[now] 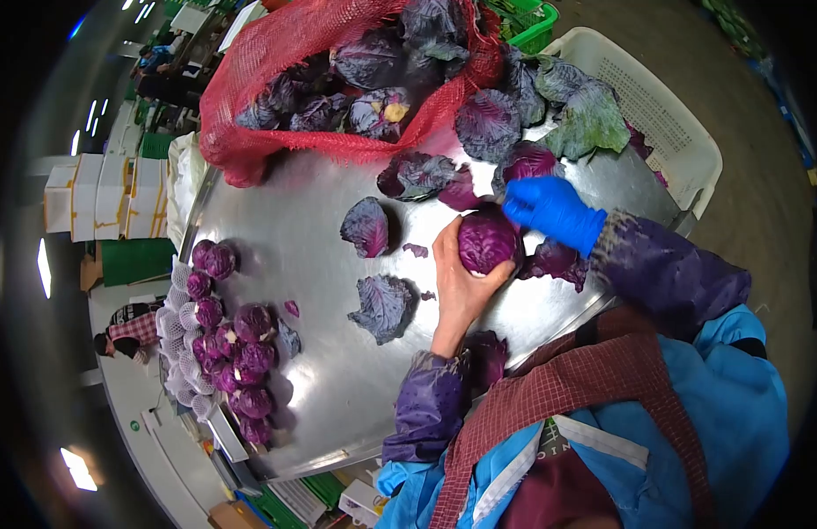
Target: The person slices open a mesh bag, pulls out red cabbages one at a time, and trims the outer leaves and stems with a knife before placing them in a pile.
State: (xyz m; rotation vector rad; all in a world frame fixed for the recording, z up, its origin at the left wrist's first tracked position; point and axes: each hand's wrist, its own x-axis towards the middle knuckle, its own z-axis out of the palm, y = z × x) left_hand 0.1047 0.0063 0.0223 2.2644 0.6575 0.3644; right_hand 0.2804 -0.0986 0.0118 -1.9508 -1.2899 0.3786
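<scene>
- Left hand [461,282], bare, wraps the red cabbage [486,240] from the near side, fingertips hidden behind it.
- Right hand [549,212], blue-gloved, touches its far side; grip indiscernible.

Bright overhead light, glare on steel table [338,388], fisheye warp, dark edges.

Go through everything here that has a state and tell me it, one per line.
Left hand: wrapped around the held cabbage.
Right hand: blue-gloved, on that cabbage's top; grip unclear.
Red mesh sack: open, lying down, cabbages inside.
Loose leaves: detached, lying on the steel table.
Small cabbages: piled at the table edge, some netted.
</scene>
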